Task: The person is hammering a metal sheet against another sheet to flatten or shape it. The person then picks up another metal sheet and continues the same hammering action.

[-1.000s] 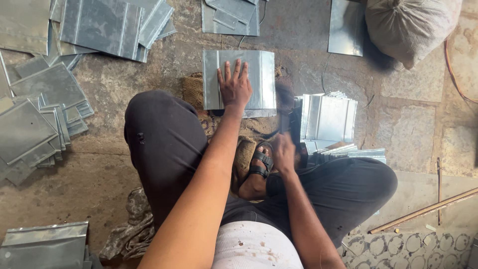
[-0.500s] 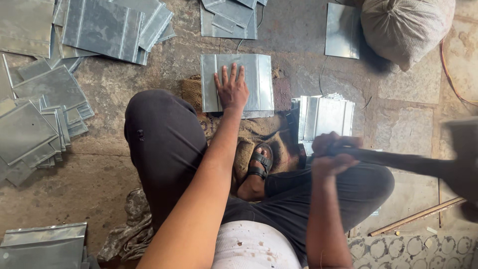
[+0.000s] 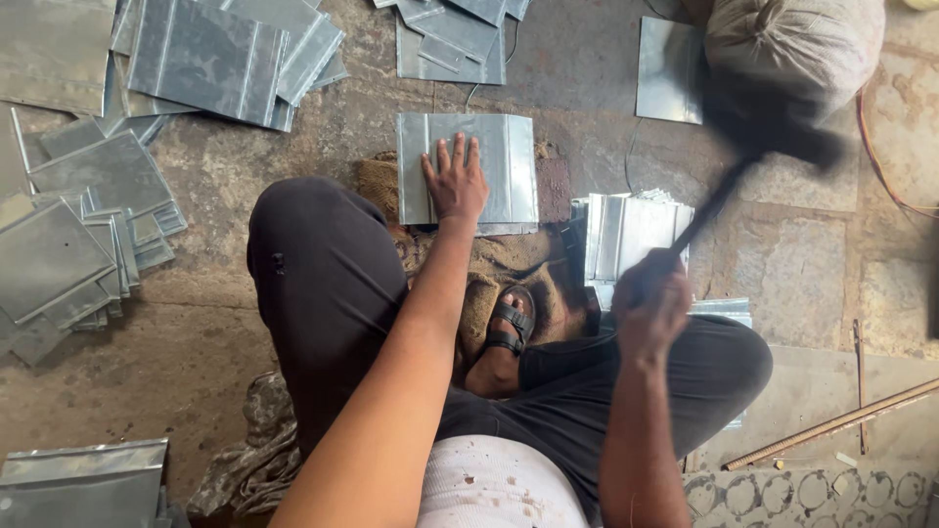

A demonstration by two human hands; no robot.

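You sit on the stone floor (image 3: 196,372) with your knees spread and one sandalled foot (image 3: 504,337) tucked in front of you.

Right hand (image 3: 650,298): the fingers are wrapped tight around the handle of a hammer (image 3: 763,137). The handle runs up and to the right from your fist. The head is raised and blurred, above the floor and in front of a grey sack (image 3: 792,49).

Left hand (image 3: 455,181): the fingers are spread wide and lie flat on a metal sheet (image 3: 509,166), with nothing grasped. The palm presses on the left half of the sheet.

The sheet lies straight ahead of you, just beyond your foot, on a piece of burlap (image 3: 489,264) spread on the floor. It is rectangular, with folded ridges running along its left and right edges.

Just right of the sheet, beside your right hand, a stack of folded sheets (image 3: 631,235) lies on the floor.

A thin rod (image 3: 831,425) lies on the floor at the right, near your right knee.

To the left, well apart from the sheet, loose piles of sheets (image 3: 78,244) cover the floor. More piles (image 3: 215,59) lie at the far left, and another group (image 3: 455,39) lies beyond the sheet at the top edge.
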